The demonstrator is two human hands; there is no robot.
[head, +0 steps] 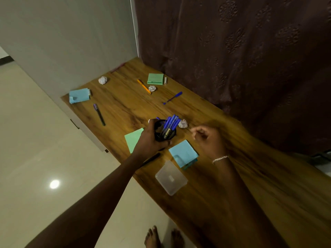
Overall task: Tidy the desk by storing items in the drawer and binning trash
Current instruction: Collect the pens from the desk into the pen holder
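Wooden desk (223, 194), pens (99, 114), paper pads (79, 95)

Bare forearms, no sleeves, silver chain bracelet (220, 159) (right wrist), bare feet (163, 237)

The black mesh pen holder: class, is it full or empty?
Holding pens, not empty: blue-capped pens stick out of the black mesh pen holder, gripped by the left hand.

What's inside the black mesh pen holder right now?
The black mesh pen holder, gripped by the left hand, holds several blue pens. Its bottom is hidden.
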